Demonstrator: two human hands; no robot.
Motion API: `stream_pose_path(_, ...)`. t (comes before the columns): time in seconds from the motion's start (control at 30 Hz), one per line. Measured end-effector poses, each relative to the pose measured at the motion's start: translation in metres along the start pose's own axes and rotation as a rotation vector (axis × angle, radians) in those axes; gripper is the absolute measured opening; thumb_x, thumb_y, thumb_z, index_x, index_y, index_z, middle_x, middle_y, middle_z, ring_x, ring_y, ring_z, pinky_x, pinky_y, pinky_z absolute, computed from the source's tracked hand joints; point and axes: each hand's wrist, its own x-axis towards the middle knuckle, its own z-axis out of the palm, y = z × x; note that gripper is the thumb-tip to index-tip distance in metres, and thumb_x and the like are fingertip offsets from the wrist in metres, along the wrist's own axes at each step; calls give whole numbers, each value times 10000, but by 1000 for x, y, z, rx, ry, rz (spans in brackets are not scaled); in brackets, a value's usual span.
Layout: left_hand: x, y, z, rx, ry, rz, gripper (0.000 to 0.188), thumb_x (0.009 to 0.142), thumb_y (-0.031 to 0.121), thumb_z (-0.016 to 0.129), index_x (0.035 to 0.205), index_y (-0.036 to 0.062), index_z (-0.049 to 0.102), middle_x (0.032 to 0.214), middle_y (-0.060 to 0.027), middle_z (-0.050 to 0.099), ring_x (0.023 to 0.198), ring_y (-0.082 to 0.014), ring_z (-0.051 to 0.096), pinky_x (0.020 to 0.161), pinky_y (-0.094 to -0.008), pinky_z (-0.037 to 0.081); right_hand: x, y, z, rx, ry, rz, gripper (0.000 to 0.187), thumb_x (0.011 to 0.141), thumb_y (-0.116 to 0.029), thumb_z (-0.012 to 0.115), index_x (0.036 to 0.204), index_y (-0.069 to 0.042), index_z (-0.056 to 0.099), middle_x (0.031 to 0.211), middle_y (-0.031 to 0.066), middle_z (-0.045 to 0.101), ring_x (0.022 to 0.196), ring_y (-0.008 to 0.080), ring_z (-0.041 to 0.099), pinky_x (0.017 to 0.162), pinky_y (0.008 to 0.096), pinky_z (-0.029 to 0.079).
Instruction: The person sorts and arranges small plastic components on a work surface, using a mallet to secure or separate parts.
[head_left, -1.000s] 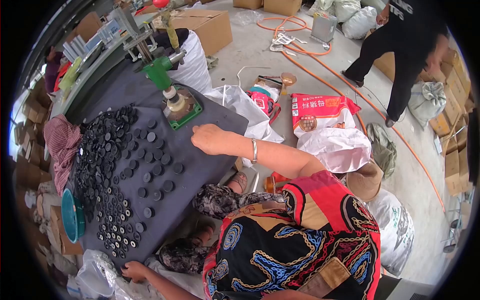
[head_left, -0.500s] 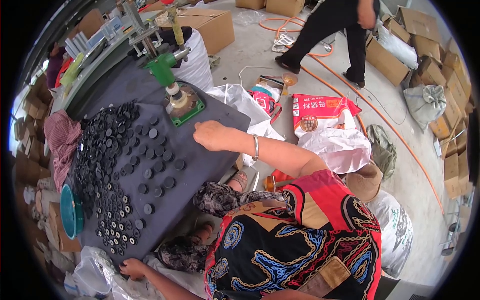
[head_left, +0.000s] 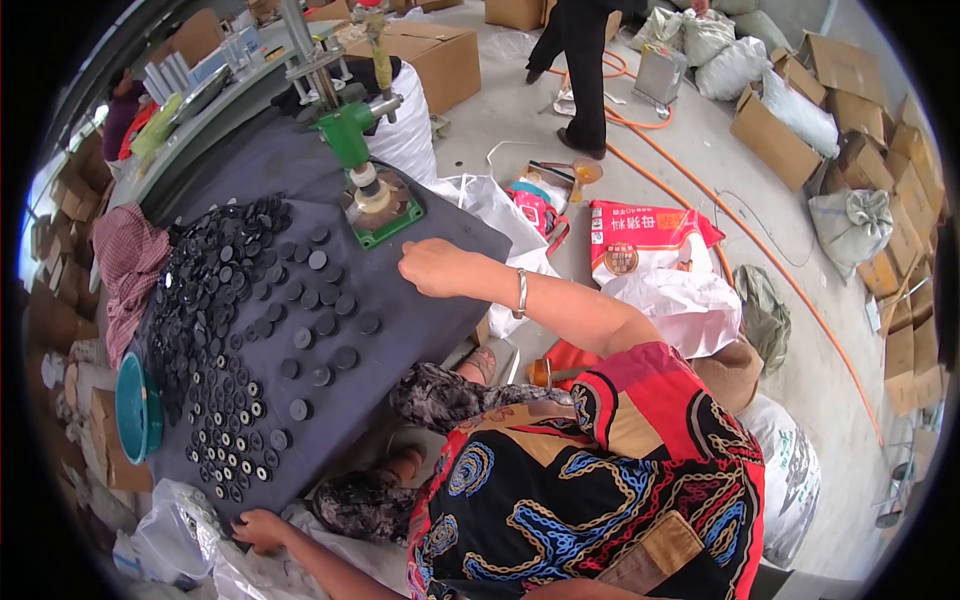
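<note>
My right hand (head_left: 437, 267), with a silver bracelet at its wrist, is closed over the dark cloth-covered table (head_left: 420, 215), fingertips hidden. It is nearest the green base of a bench press (head_left: 347, 135), just apart from it. My left hand (head_left: 262, 531) is at the table's near corner, fingers curled by the edge beside a clear plastic bag (head_left: 180, 530); what they grip, if anything, is hidden. Between my hands lie loose black discs (head_left: 346, 357), a dense heap of black discs (head_left: 200, 290) farther left, and ring-shaped pieces with pale centres (head_left: 242, 443).
A teal basin (head_left: 138, 408) and a checked cloth (head_left: 130, 262) are at the table's left edge. A red-and-white sack (head_left: 645, 240) lies on the floor to the right. An orange hose (head_left: 780, 280) crosses the floor. Another person (head_left: 585, 80) stands beyond; cardboard boxes (head_left: 780, 135) line the right.
The view has shifted slightly, moving the table and press a little rightward. The other person has walked farther off and to the left. Both my hands keep nearly the same places at the table.
</note>
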Motion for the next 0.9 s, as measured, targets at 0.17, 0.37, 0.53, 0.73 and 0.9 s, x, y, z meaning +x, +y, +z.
stream_pose_path(0.17,-10,-17,0,-17,118,151,404,850,334,568,1180,104,611,1165,-140,588,924,-361,631,772,-515,485,5,2,1,79,35,-72,203,665,-140,647,799,8,608,873,196,592,845,389,603,720,495,490)
stream_pose_path(0.37,-28,23,-28,-167,127,-22,406,857,215,516,1233,89,603,1434,-131,450,1091,-456,497,945,-527,398,40,-57,-46,325,100,-93,317,713,-147,643,977,28,656,858,183,588,790,348,610,735,428,497)
stream_pose_path(0.53,-37,33,-49,-188,34,-146,402,867,215,509,1246,112,596,1476,-86,421,1160,-436,443,969,-552,378,107,-144,-45,413,-5,-347,348,728,-139,649,1034,27,647,886,166,588,785,324,606,721,395,493)
stream_pose_path(0.73,-39,38,-65,-228,-58,-204,416,889,221,479,1282,122,575,1497,-93,405,1165,-443,432,1008,-499,368,175,-202,1,463,-134,-491,377,744,-144,655,1084,18,642,975,172,600,845,318,610,762,391,493)
stream_pose_path(0.9,-38,37,-62,-240,-39,-202,420,886,219,479,1283,118,571,1500,-86,403,1161,-440,430,1000,-508,372,223,-216,33,363,-110,-518,381,762,-131,664,1111,20,640,960,154,599,862,271,610,771,354,493)
